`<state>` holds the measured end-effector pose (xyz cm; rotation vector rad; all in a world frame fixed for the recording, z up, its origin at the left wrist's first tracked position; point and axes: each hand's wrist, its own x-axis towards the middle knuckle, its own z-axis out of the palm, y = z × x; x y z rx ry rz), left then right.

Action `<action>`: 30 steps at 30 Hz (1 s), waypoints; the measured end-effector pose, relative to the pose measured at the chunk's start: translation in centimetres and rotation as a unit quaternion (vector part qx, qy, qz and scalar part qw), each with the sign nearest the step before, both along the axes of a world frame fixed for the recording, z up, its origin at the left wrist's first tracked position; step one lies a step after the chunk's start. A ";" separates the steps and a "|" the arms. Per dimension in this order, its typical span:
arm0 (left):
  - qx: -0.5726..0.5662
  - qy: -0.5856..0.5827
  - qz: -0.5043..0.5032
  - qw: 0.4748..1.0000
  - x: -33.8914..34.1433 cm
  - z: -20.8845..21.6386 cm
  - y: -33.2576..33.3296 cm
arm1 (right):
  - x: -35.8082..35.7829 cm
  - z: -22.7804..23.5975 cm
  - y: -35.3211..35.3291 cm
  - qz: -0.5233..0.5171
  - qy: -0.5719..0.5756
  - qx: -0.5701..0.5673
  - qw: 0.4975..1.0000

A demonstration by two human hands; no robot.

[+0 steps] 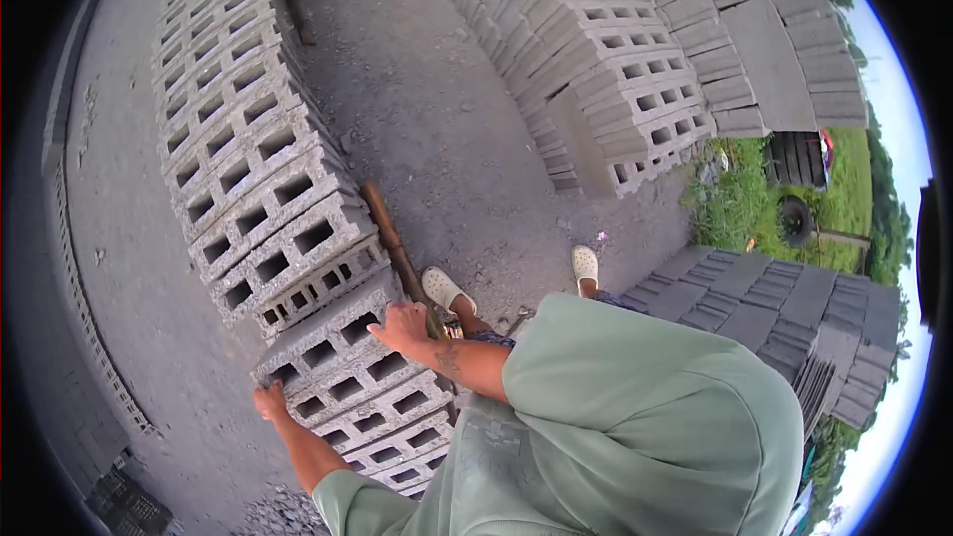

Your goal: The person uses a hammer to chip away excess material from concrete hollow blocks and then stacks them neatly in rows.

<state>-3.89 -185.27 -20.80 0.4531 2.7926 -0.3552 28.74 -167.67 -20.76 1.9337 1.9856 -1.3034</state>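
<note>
A grey hollow concrete block (320,355) with three openings lies across the row in front of me. My left hand (270,401) has its fingers closed over the block's left end. At the right end, my right hand (401,329) grips the block beside its rightmost opening, the fingers curled at the edge. More hollow blocks (369,423) stand packed against it on the near side, partly hidden by my right arm and green shirt. Just beyond it, a block with smaller openings (323,288) ends the long far row.
The long block row (233,129) runs away at the upper left. A brown pole (392,243) lies along its right side, near my cream clogs (446,290). Taller block stacks (635,50) stand to the right, with another stack (774,313) behind my shoulder. A tyre (795,221) rests in grass.
</note>
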 end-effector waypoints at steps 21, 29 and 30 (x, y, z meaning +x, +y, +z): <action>0.174 0.019 -0.219 0.960 54.1 6.8 24.3 | 55.6 0.1 15.7 -0.058 -0.098 0.174 0.978; 0.120 -0.147 -0.240 0.952 80.5 3.0 35.5 | 84.2 0.8 24.5 -0.060 -0.217 0.139 0.964; 0.132 -0.156 -0.235 0.950 82.7 2.4 36.1 | 86.4 1.4 25.7 -0.061 -0.213 0.116 0.968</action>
